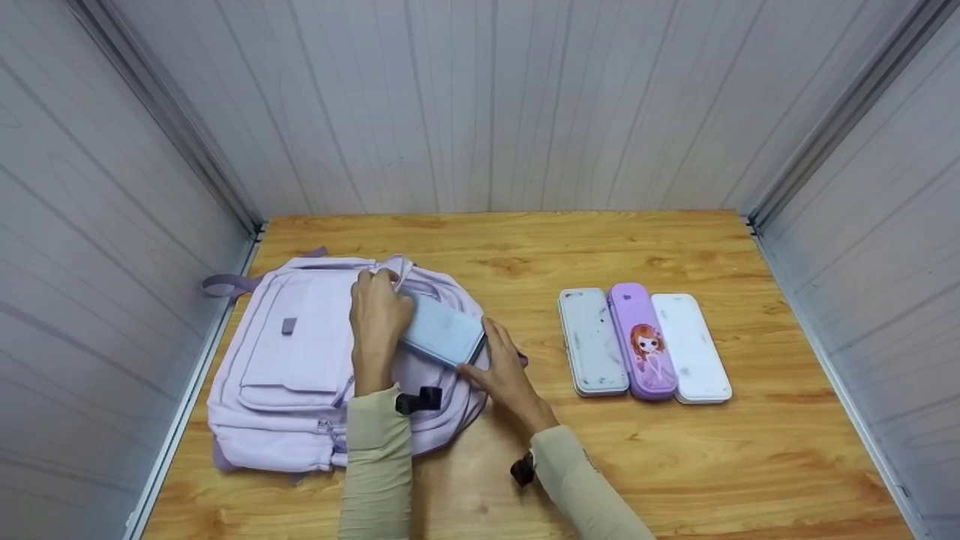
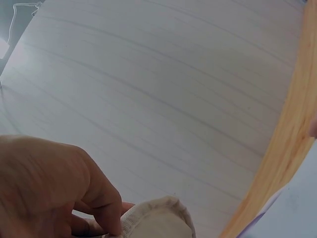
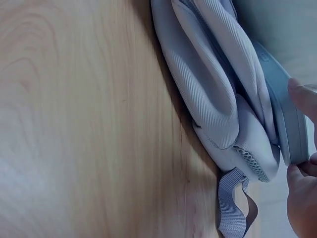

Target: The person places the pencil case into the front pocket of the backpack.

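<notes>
A lilac backpack (image 1: 300,352) lies flat on the left of the wooden table (image 1: 675,465). My left hand (image 1: 379,322) pinches the fabric edge (image 2: 153,218) at the bag's top opening and holds it up. A pale blue pencil case (image 1: 444,335) is tilted with its far end inside that opening. My right hand (image 1: 502,369) grips its near end between thumb and fingers. In the right wrist view the case (image 3: 285,114) lies against the bag's ribbed side (image 3: 213,94), and a fingertip (image 3: 303,99) rests on it.
Three more pencil cases lie side by side right of the bag: a grey-white one (image 1: 592,341), a purple one with a cartoon girl (image 1: 645,341) and a white one (image 1: 691,346). White panel walls (image 1: 480,105) close in three sides. A bag strap (image 3: 233,203) trails on the table.
</notes>
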### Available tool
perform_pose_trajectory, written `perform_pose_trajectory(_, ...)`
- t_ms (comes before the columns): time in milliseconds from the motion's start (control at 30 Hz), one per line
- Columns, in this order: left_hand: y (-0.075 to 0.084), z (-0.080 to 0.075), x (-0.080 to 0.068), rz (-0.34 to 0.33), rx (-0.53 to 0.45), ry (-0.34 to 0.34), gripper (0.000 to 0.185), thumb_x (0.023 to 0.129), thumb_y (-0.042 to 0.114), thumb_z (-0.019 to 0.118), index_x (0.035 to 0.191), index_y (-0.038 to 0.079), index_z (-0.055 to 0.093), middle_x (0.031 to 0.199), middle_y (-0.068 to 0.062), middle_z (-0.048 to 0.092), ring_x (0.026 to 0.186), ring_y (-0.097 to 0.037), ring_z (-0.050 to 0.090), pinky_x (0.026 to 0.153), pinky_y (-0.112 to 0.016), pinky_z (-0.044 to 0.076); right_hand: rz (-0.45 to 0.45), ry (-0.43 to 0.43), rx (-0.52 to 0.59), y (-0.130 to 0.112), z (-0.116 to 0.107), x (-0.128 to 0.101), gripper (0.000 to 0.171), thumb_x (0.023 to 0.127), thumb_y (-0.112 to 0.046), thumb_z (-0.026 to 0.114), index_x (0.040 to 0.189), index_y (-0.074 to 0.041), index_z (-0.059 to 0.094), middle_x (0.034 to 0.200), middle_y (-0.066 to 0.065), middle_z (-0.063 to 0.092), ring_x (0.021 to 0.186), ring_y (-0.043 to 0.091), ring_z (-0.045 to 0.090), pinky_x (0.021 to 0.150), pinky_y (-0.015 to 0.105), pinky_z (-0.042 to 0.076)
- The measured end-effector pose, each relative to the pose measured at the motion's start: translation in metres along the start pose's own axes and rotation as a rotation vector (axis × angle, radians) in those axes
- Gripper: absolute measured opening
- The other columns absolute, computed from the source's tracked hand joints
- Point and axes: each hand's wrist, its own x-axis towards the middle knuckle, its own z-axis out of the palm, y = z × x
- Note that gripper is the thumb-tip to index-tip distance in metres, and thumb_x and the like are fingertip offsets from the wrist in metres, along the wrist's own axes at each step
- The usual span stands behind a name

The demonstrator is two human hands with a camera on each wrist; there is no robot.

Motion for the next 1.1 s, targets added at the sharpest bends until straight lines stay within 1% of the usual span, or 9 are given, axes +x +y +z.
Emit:
perform_pose_trajectory(100, -0.001, 0.0, 0.0, -0.002, -0.004, 0.002, 0.038, 0.078, 0.004, 0.051, 0.112, -0.005, 0.064, 0.111, -0.026, 0.056, 0.109, -0.043, 0.052, 0.091, -0.052, 0.042, 0.012, -0.016, 0.0, 0.0, 0.002, 0.003, 0.091, 0.079, -0.032, 0.076, 0.146, 0.005, 0.028, 0.148, 0.021, 0.035, 0.137, 0.035, 0.034, 0.113, 0.045, 0.029)
perform_pose_trajectory(200, 0.0, 0.0, -0.001, -0.005, 0.004, -0.01, 0.038, 0.079, 0.004, 0.05, 0.113, -0.004, 0.064, 0.111, -0.026, 0.056, 0.109, -0.042, 0.051, 0.091, -0.052, 0.042, 0.037, -0.041, 0.01, -0.001, 0.002, 0.005, 0.092, 0.079, -0.036, 0.076, 0.148, 0.003, 0.027, 0.15, 0.02, 0.032, 0.138, 0.036, 0.032, 0.112, 0.048, 0.029)
perform_pose_trajectory(300, 0.0, 0.0, -0.001, -0.016, 0.016, -0.022, 0.038, 0.079, 0.005, 0.05, 0.113, -0.004, 0.064, 0.112, -0.025, 0.056, 0.11, -0.042, 0.051, 0.092, -0.051, 0.041, 0.044, -0.064, 0.017, -0.002, 0.003, 0.008, 0.094, 0.079, -0.039, 0.075, 0.148, 0.002, 0.027, 0.15, 0.022, 0.031, 0.138, 0.037, 0.032, 0.111, 0.049, 0.029)
perform_pose_trajectory(400, 0.0, 0.001, -0.001, -0.02, 0.017, -0.028, 0.039, 0.079, 0.005, 0.05, 0.114, -0.004, 0.063, 0.113, -0.025, 0.056, 0.11, -0.042, 0.05, 0.093, -0.051, 0.041, 0.035, -0.076, 0.02, -0.002, 0.004, 0.011, 0.093, 0.079, -0.038, 0.075, 0.147, 0.004, 0.027, 0.15, 0.024, 0.031, 0.138, 0.037, 0.033, 0.112, 0.047, 0.029)
perform_pose_trajectory(500, 0.0, 0.003, -0.001, -0.017, 0.019, -0.028, 0.039, 0.079, 0.005, 0.05, 0.114, -0.004, 0.063, 0.114, -0.025, 0.056, 0.11, -0.042, 0.051, 0.093, -0.051, 0.041, 0.028, -0.083, 0.018, -0.002, 0.005, 0.014, 0.092, 0.079, -0.036, 0.075, 0.147, 0.004, 0.027, 0.149, 0.023, 0.032, 0.138, 0.035, 0.033, 0.113, 0.045, 0.028)
perform_pose_trajectory(667, 0.001, 0.005, 0.0, -0.012, 0.02, -0.029, 0.038, 0.08, 0.006, 0.051, 0.114, -0.004, 0.063, 0.113, -0.025, 0.056, 0.11, -0.042, 0.051, 0.093, -0.051, 0.041, -0.006, -0.087, 0.005, -0.004, 0.009, 0.019, 0.091, 0.08, -0.033, 0.076, 0.146, 0.007, 0.027, 0.147, 0.024, 0.034, 0.137, 0.036, 0.035, 0.112, 0.044, 0.03)
perform_pose_trajectory(867, 0.0, 0.005, 0.0, -0.011, 0.011, -0.018, 0.038, 0.079, 0.005, 0.051, 0.114, -0.005, 0.064, 0.113, -0.026, 0.056, 0.11, -0.042, 0.051, 0.093, -0.051, 0.041, -0.033, -0.077, -0.036, -0.008, 0.015, 0.025, 0.088, 0.079, -0.027, 0.077, 0.144, 0.009, 0.029, 0.144, 0.025, 0.037, 0.134, 0.036, 0.04, 0.11, 0.043, 0.033)
perform_pose_trajectory(1100, 0.001, 0.005, -0.001, -0.005, 0.02, -0.026, 0.038, 0.079, 0.005, 0.051, 0.114, -0.005, 0.063, 0.113, -0.026, 0.056, 0.11, -0.042, 0.051, 0.093, -0.051, 0.041, -0.056, -0.087, -0.077, -0.012, 0.021, 0.03, 0.087, 0.08, -0.025, 0.076, 0.143, 0.011, 0.029, 0.144, 0.026, 0.036, 0.135, 0.036, 0.037, 0.111, 0.042, 0.032)
